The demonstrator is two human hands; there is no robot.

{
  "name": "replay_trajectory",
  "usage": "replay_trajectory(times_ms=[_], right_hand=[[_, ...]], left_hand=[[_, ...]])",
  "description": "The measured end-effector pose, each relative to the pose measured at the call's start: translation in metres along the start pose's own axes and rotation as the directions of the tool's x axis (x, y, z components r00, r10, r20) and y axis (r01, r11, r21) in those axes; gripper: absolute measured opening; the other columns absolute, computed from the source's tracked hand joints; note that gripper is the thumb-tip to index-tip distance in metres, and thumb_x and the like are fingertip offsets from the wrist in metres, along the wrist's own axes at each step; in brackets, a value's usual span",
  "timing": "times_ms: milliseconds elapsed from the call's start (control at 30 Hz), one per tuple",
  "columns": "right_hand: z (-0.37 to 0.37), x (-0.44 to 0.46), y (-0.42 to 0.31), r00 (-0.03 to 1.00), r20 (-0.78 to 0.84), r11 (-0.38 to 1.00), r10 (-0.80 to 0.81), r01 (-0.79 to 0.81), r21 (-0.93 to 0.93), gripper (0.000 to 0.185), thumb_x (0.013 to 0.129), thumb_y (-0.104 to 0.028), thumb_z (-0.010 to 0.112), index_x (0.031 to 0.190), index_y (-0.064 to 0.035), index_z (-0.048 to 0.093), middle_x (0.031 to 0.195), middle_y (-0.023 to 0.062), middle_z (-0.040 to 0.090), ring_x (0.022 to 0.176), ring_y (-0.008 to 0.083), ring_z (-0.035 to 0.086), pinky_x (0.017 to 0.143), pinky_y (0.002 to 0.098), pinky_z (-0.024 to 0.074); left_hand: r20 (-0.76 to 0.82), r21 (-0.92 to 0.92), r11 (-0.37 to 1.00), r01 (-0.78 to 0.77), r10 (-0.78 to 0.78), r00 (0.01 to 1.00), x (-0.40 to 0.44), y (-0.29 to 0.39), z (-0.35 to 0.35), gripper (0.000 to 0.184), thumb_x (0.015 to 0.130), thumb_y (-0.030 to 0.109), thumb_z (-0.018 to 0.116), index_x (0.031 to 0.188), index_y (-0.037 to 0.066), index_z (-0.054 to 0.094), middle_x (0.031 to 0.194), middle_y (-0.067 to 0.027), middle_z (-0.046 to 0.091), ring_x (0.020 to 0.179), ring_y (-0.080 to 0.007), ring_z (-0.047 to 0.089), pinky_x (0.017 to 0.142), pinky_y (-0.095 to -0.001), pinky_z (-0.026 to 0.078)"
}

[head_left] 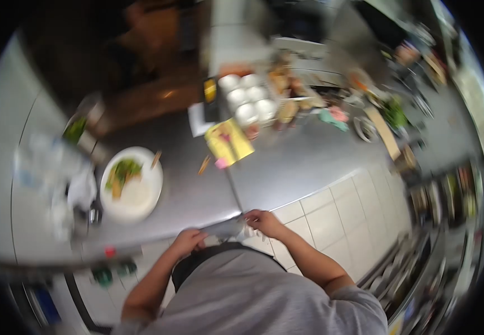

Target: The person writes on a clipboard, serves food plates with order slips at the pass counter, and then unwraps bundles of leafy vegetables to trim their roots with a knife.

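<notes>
My left hand (189, 243) is at my waist beside the dark apron (219, 252). Its fingers curl inward at the end of a grey strip (222, 229), and blur hides what they hold. Opposite it, my right hand (263, 222) is pinched at the counter's front edge, with a crumpled whitish piece (246, 233), perhaps plastic or cloth, hanging below the fingers. Farther left on the counter rests a white plate (150, 192) with green leaves (123, 170) and yellowish-brown food pieces (117, 188). Neither hand touches the plate.
The steel counter (278, 167) carries a yellow paper (233, 146), stacked white round items (247, 96), a small orange-brown stick (204, 164) and a pink and green cloth (334, 118). Plastic bags (49, 162) are at left. Shelves with several items (448, 195) stand right.
</notes>
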State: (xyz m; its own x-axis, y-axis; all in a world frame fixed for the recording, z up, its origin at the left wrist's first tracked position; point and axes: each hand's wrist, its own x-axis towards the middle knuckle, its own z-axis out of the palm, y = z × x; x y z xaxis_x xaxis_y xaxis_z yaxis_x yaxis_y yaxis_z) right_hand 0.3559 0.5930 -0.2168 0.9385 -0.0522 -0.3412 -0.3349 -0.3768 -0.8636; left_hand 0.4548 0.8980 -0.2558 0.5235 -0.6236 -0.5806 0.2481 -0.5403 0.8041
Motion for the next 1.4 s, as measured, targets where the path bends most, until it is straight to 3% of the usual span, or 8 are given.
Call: replay_trajectory(times_ms=[200,800,1067,1100,1133,1167,1267,1400], right_hand=[[-0.057,-0.086,0.077,0.96,0.159,0.967,0.232,-0.21,-0.147,0.029,0.086,-0.014,0.066,0.112,-0.0021,0.063,0.081,0.0054,0.065,0.07,0.0114,0.06,0.063,0.0258,0.0495],[-0.082,-0.125,0.111,0.856,0.217,0.877,0.469,-0.422,-0.229,0.027,0.085,-0.004,0.059,0.111,0.001,0.062,0.087,0.0082,0.068,0.07,0.0154,0.064,0.061,0.0271,0.0502],[-0.032,-0.082,0.062,0.788,0.22,0.808,0.576,-0.507,-0.299,0.028,0.085,-0.014,0.065,0.111,-0.0047,0.065,0.086,0.0061,0.069,0.072,0.0126,0.064,0.065,0.0269,0.0517],[-0.024,-0.072,0.055,0.792,0.239,0.814,0.562,-0.479,-0.329,0.03,0.085,-0.02,0.066,0.112,-0.0075,0.065,0.085,0.0063,0.069,0.073,0.013,0.065,0.066,0.0275,0.052],[-0.016,-0.062,0.047,0.792,0.263,0.817,0.552,-0.45,-0.361,0.033,0.085,-0.026,0.067,0.113,-0.0103,0.065,0.084,0.0065,0.068,0.074,0.0135,0.066,0.066,0.028,0.0524],[-0.007,-0.052,0.032,0.795,0.244,0.815,0.556,-0.463,-0.347,0.033,0.085,-0.026,0.067,0.113,-0.0103,0.065,0.084,0.0065,0.068,0.074,0.0135,0.066,0.066,0.028,0.0524],[0.014,-0.021,-0.018,0.845,0.25,0.852,0.472,-0.366,-0.374,0.034,0.086,-0.028,0.066,0.113,-0.0093,0.065,0.084,0.0066,0.068,0.077,0.014,0.066,0.07,0.0284,0.0513],[0.042,0.009,-0.064,0.926,0.225,0.926,0.304,-0.232,-0.297,0.033,0.087,-0.027,0.065,0.113,-0.007,0.065,0.087,0.0069,0.068,0.081,0.0167,0.065,0.075,0.0292,0.0498]], left_hand=[[-0.182,0.466,0.871,0.155,-0.077,0.98,0.058,-0.162,0.109,0.032,0.08,0.031,0.063,0.092,0.002,0.07,0.078,-0.0147,0.07,0.076,-0.0291,0.068,0.072,-0.0391,0.053],[-0.765,-0.235,0.909,0.345,-0.392,0.511,0.065,-0.183,0.069,0.041,0.081,0.025,0.067,0.117,0.009,0.058,0.128,-0.0195,0.046,0.113,-0.0383,0.055,0.099,-0.0409,0.045],[-0.774,0.25,0.904,0.346,-0.028,0.633,0.093,-0.184,0.002,0.051,0.092,0.038,0.049,0.136,0.013,0.046,0.14,-0.0132,0.047,0.13,-0.0331,0.041,0.107,-0.0405,0.035],[-0.678,-0.191,0.969,0.157,-0.245,0.693,0.107,-0.197,-0.007,0.054,0.092,0.038,0.05,0.136,0.008,0.045,0.138,-0.0176,0.048,0.127,-0.0336,0.044,0.104,-0.0406,0.039],[-0.662,-0.139,0.968,0.207,-0.246,0.708,0.114,-0.212,-0.013,0.062,0.089,0.047,0.053,0.14,0.015,0.04,0.129,-0.0149,0.054,0.096,-0.0264,0.064,0.053,-0.0351,0.057],[-0.663,-0.184,0.962,0.203,-0.274,0.697,0.121,-0.223,-0.014,0.056,0.089,0.043,0.052,0.135,0.012,0.046,0.124,-0.0147,0.057,0.094,-0.0274,0.065,0.05,-0.0357,0.057],[-0.723,0.386,0.913,0.135,0.208,0.659,0.109,-0.229,-0.028,0.041,0.091,0.031,0.053,0.124,0.007,0.056,0.123,-0.0161,0.058,0.116,-0.0341,0.053,0.097,-0.0458,0.042],[-0.783,0.455,0.885,0.097,0.346,0.517,0.068,-0.238,-0.039,0.025,0.087,0.02,0.056,0.105,0.005,0.065,0.105,-0.0188,0.064,0.099,-0.0383,0.058,0.088,-0.0463,0.046]])
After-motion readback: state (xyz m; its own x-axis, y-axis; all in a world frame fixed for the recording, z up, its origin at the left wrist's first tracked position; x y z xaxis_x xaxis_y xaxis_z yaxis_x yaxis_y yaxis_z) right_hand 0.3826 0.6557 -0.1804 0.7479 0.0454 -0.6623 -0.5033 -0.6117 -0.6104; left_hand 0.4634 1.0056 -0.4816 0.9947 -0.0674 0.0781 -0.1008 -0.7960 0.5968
